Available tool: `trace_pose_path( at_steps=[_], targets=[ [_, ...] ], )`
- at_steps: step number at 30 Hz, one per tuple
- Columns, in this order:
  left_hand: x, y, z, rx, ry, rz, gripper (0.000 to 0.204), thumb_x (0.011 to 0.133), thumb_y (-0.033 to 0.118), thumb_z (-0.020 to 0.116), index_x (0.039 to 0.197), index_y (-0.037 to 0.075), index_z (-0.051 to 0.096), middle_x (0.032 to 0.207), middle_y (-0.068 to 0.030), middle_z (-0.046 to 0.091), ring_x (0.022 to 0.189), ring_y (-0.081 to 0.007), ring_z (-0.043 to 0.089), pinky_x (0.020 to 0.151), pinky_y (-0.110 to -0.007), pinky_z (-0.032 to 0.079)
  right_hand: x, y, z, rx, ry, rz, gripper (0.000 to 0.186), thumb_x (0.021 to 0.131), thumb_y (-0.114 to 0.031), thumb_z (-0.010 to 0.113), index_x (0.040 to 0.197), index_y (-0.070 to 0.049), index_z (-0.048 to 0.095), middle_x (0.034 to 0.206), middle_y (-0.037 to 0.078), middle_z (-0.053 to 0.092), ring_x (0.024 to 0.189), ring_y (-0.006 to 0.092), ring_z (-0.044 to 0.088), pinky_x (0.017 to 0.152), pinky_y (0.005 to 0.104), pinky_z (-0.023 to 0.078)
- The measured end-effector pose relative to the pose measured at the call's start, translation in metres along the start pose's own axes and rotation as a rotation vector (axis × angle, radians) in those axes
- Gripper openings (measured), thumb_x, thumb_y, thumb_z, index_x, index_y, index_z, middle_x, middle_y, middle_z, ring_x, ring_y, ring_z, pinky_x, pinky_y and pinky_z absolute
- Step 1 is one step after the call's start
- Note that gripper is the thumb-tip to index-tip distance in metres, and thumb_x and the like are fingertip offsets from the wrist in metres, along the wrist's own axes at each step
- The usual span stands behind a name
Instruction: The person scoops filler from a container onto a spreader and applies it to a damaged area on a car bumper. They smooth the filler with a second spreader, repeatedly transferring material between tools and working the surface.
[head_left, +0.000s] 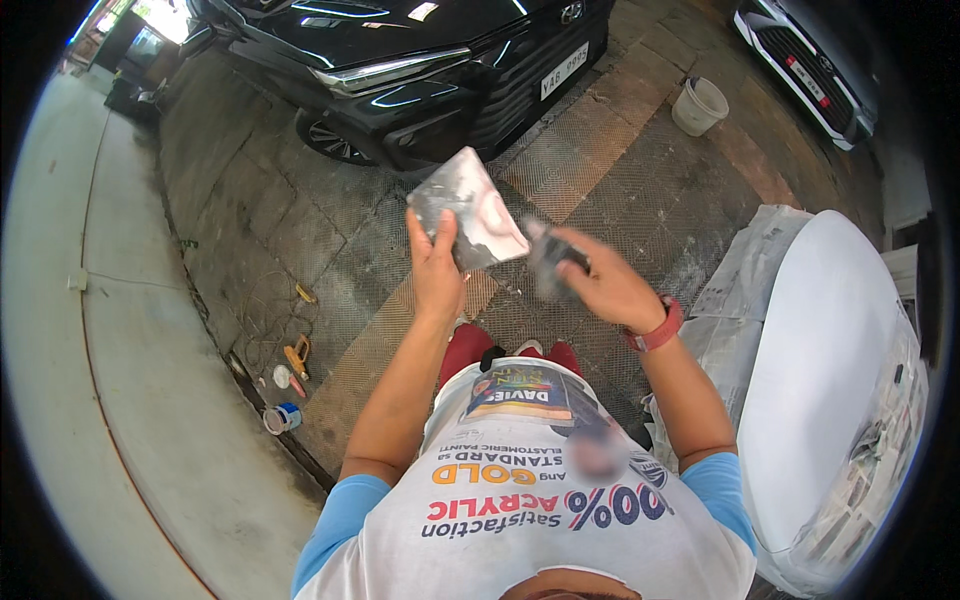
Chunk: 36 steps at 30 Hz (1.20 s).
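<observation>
My left hand [437,275] grips a square grey mixing board [436,198] by its near edge, thumb on top. The board is tilted, and a smear of pale pink paste [490,216] covers much of its right side. Just off the board's right corner, my right hand [605,288] is closed around a dark spreader [552,258], blurred by motion. The spreader's tip appears close to the board; whether they touch is unclear. A red band circles my right wrist.
Ahead stands a black car [440,110]; another car [815,75] is far right. A whitish bucket [699,107] sits on the floor. At right is a white panel [830,370] edged with masking paper. Left, a yellow tool [297,355], a cord and a can [282,418] lie near the wall [70,400].
</observation>
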<state>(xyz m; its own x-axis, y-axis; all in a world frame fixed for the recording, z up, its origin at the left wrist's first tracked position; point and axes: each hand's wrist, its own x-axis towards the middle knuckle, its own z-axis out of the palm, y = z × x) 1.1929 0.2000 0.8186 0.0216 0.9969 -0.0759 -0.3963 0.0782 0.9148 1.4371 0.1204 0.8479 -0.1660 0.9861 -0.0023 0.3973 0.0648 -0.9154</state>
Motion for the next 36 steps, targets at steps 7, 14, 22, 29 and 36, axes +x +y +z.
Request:
trace_pose_path(
  at_steps=[7,14,22,29,36],
  targets=[
    [-0.012,0.006,0.023,0.364,-0.226,0.16,0.04,0.117,0.026,0.063,0.145,0.0,0.055,0.13,-0.0096,0.07,0.117,-0.0149,0.064,0.105,-0.035,0.052,-0.002,-0.024,0.022,-0.801,0.208,-0.312,0.059,0.088,0.003,0.063,0.141,-0.02,0.073,0.149,0.008,0.064,0.151,0.0364,0.053,0.128,0.0703,0.031],
    [0.011,-0.019,-0.009,-0.043,0.117,0.109,0.039,0.115,0.018,0.062,0.151,0.004,0.053,0.131,-0.0108,0.07,0.12,-0.0184,0.068,0.103,-0.035,0.056,-0.015,-0.054,0.014,-0.846,0.013,-0.492,0.053,0.093,-0.002,0.064,0.141,-0.022,0.072,0.156,0.009,0.061,0.153,0.0386,0.052,0.132,0.0708,0.026],
    [-0.001,0.018,0.019,-0.258,-0.153,-0.242,0.043,0.114,0.016,0.065,0.155,0.009,0.052,0.141,-0.008,0.07,0.125,-0.02,0.071,0.106,-0.039,0.061,0.011,0.005,0.033,-0.544,0.209,-0.204,0.065,0.099,0.003,0.059,0.16,-0.018,0.05,0.164,0.023,0.048,0.149,0.0494,0.054,0.123,0.0582,0.047],
    [-0.002,0.003,0.007,-0.236,-0.139,-0.295,0.046,0.114,0.016,0.065,0.156,0.008,0.05,0.139,-0.0078,0.07,0.124,-0.0197,0.07,0.106,-0.039,0.06,0.019,-0.024,0.026,0.027,0.185,-0.167,0.057,0.101,0.003,0.061,0.156,-0.005,0.049,0.155,0.021,0.057,0.138,0.0348,0.065,0.115,0.0451,0.054],
    [0.003,0.005,0.012,-0.1,0.043,0.006,0.048,0.113,0.02,0.068,0.155,0.007,0.05,0.142,-0.0085,0.065,0.128,-0.0199,0.065,0.108,-0.04,0.056,0.0,-0.023,0.031,0.936,0.104,0.197,0.047,0.104,-0.005,0.067,0.15,0.003,0.061,0.133,0.009,0.075,0.126,0.0192,0.069,0.113,0.0389,0.052]
  ],
)
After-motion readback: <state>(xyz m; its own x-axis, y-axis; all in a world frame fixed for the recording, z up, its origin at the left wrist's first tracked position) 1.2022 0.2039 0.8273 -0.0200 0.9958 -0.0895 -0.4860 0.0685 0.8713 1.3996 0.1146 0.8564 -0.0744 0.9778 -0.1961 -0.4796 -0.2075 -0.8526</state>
